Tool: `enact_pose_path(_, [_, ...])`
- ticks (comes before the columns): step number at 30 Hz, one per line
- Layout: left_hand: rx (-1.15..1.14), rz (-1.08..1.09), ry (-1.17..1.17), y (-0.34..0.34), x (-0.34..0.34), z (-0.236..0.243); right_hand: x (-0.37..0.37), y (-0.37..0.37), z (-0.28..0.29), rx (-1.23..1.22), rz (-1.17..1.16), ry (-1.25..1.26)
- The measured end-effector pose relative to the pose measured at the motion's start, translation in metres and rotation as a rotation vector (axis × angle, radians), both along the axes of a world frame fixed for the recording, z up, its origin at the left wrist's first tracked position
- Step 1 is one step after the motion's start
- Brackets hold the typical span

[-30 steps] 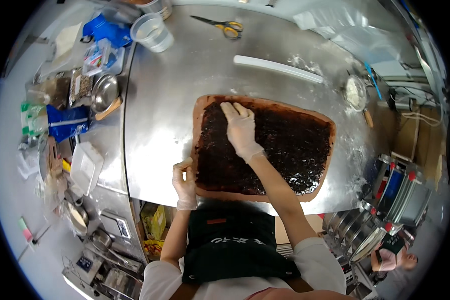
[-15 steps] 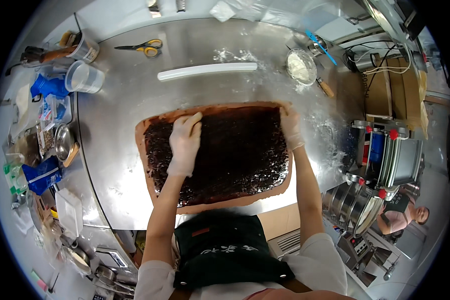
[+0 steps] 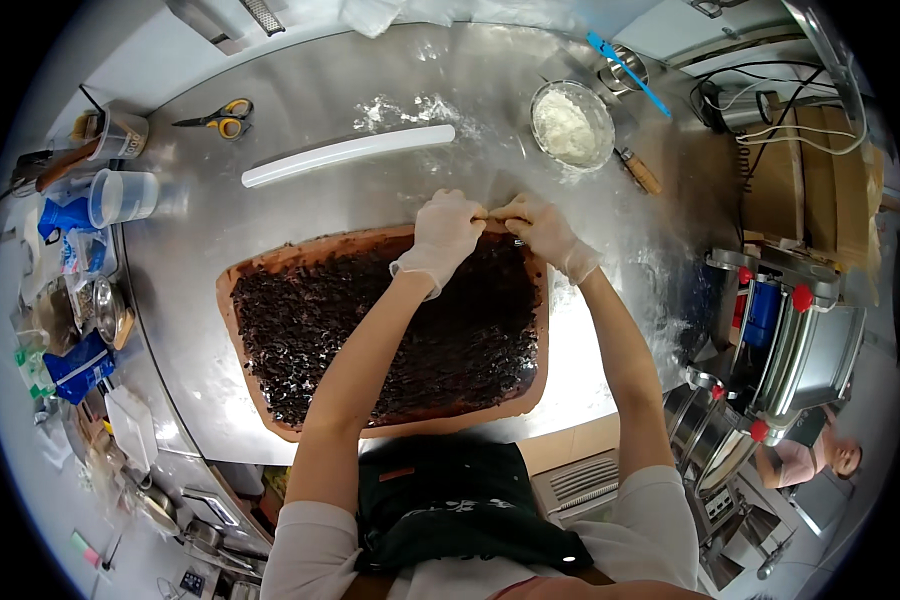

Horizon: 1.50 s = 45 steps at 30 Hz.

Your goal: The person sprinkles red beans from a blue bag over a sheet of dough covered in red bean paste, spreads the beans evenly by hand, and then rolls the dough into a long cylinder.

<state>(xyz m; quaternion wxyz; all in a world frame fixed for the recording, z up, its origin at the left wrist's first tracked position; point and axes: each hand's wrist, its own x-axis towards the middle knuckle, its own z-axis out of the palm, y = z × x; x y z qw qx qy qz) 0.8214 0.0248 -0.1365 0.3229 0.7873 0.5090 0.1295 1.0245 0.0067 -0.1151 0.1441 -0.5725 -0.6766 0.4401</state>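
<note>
A rolled-out sheet of brown dough (image 3: pixel 232 325) lies flat on the steel table, covered with a dark, crumbly, glossy filling (image 3: pixel 315 300) that stops short of its border. My left hand (image 3: pixel 444 238), in a clear glove, pinches the sheet's far edge towards the right. Close beside it, my gloved right hand (image 3: pixel 544 236) has its fingertips closed on the same edge near the far right corner. The two sets of fingertips almost meet. My forearms hide part of the filling.
Beyond the dough lie a white plastic bar (image 3: pixel 350 155) and scissors (image 3: pixel 222 120). A bowl of flour (image 3: pixel 572 126), a wooden-handled tool (image 3: pixel 640 172) and a blue brush-like tool (image 3: pixel 630 75) are at far right. Tubs (image 3: pixel 122 198) stand left; a machine (image 3: pixel 780 320) stands right, with another person (image 3: pixel 810 455) beyond.
My left hand has moved right along the far edge, and my right hand has come inward from the right corner to meet it. The view has shifted slightly.
</note>
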Motion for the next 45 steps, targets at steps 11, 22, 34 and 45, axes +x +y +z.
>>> enact_pose_path(11, [0.287, -0.206, 0.010, -0.050, -0.008, 0.009, 0.015, -0.048, -0.001, 0.423, 0.277, -0.113])
enact_pose_path(22, [0.280, -0.241, 0.067, -0.076, -0.004, 0.012, 0.010, -0.081, -0.008, 0.464, 0.220, -0.187])
enact_pose_path(34, [0.344, 0.000, 0.152, -0.007, -0.088, -0.007, -0.074, -0.024, -0.003, 0.500, 0.066, -0.063])
enact_pose_path(45, [0.237, -0.033, 0.061, -0.007, -0.097, -0.002, -0.101, -0.020, -0.003, 0.321, 0.066, -0.003])
